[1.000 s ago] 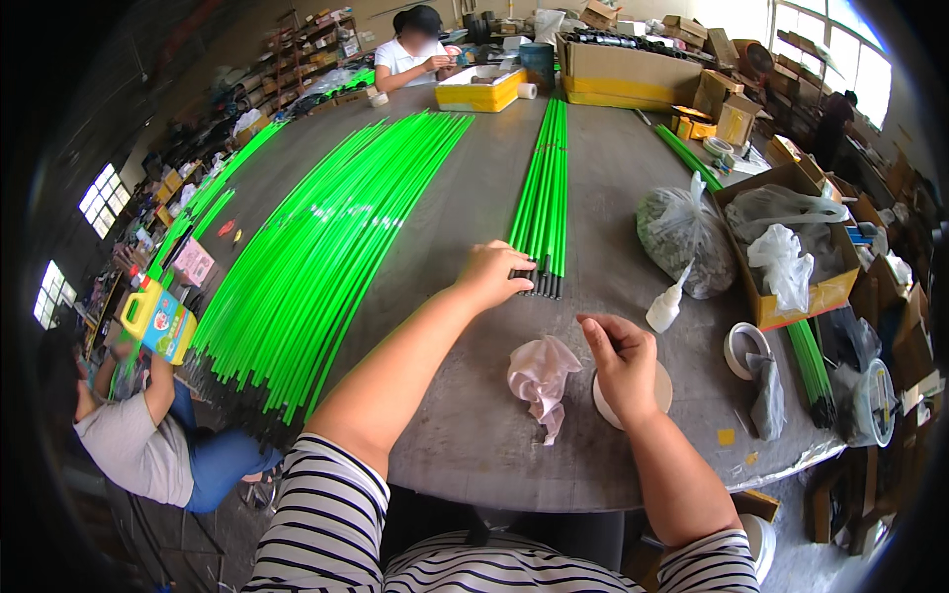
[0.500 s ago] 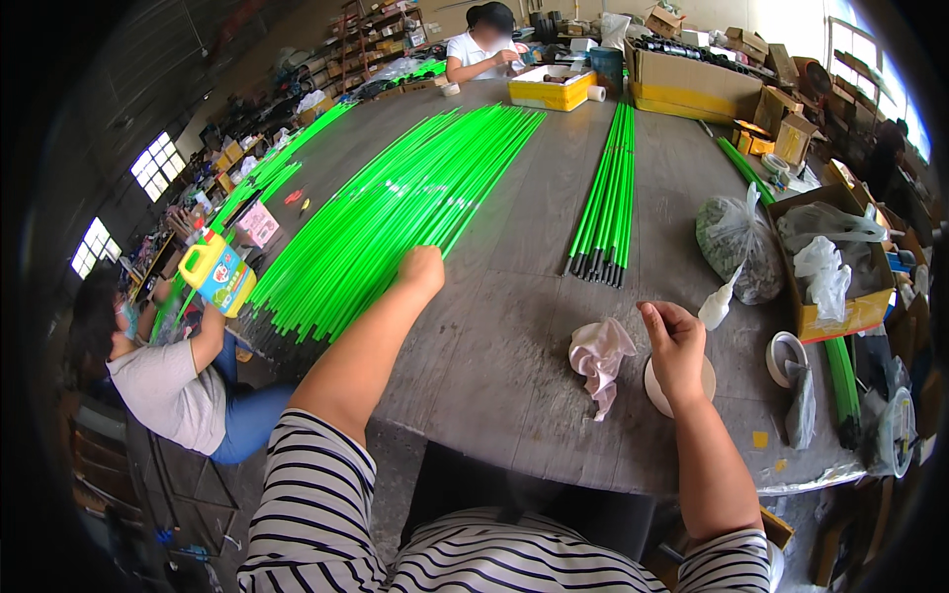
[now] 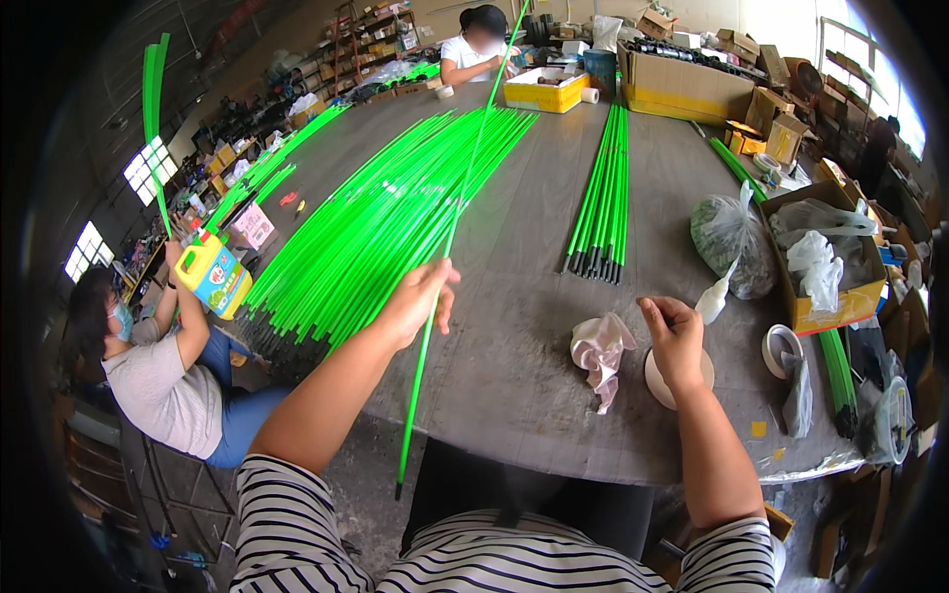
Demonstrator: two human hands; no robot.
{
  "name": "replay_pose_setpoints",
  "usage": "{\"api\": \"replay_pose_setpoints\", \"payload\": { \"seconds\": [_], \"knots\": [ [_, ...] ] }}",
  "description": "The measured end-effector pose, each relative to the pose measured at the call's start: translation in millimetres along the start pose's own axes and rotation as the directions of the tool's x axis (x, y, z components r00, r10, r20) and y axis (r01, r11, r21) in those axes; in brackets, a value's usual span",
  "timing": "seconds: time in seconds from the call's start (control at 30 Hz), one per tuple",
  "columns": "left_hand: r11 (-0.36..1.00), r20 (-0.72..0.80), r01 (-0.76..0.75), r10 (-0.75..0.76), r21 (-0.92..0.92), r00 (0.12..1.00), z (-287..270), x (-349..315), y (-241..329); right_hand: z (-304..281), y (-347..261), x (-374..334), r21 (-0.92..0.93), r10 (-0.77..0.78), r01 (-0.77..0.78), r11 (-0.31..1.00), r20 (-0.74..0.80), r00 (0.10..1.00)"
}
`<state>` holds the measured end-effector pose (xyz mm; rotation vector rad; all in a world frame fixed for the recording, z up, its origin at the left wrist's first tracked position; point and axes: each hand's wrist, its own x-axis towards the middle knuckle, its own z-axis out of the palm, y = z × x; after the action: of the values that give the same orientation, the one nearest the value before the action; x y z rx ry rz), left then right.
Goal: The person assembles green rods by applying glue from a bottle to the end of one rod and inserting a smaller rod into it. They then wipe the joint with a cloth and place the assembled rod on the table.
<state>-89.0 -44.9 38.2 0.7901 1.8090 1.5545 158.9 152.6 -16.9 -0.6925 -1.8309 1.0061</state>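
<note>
A single long green rod (image 3: 419, 374) with a dark lower tip slants up across the table, gripped by my left hand (image 3: 419, 298). Behind it fans a wide pile of green rods (image 3: 366, 222). My right hand (image 3: 674, 336) is pinched, thumb against fingers, above a pale round disc (image 3: 706, 374); whatever sits in the pinch is too small to make out. A crumpled pinkish cloth (image 3: 599, 354) lies to its left, and a white squeeze bottle (image 3: 714, 299) tilts just right of it. A smaller bundle of black-ended green rods (image 3: 605, 198) rests farther off.
At left, a seated co-worker (image 3: 163, 385) lifts green rods beside a yellow jug (image 3: 213, 277). Another person (image 3: 476, 51) sits at the far edge near a yellow bin (image 3: 546, 94). A filled plastic bag (image 3: 733, 242), an open carton (image 3: 840, 296) and a tape roll (image 3: 781, 351) stand right.
My left hand has lifted one green rod off the pile and tilted it up toward me. The seated co-worker has raised a bunch of rods. My right hand stays nearly still.
</note>
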Motion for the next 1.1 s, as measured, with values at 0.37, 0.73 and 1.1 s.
{"api": "replay_pose_setpoints", "payload": {
  "seconds": [0.37,0.73,1.1],
  "knots": [
    [0.945,0.372,0.067,0.060,-0.320,0.926,90.8,13.8,4.7,5.2,-6.5,-0.3,0.007,0.012,-0.012,1.000,0.047,0.999],
    [0.918,0.508,0.225,-0.029,-0.328,0.861,122.4,-6.0,-30.8,4.2,-11.2,-1.6,0.234,0.425,-0.491,0.839,0.282,0.860],
    [0.849,0.542,0.364,-0.113,-0.382,0.833,123.4,-15.0,-31.5,12.8,-12.8,-4.6,0.510,0.441,-0.641,0.574,0.466,0.767]
  ]
}}
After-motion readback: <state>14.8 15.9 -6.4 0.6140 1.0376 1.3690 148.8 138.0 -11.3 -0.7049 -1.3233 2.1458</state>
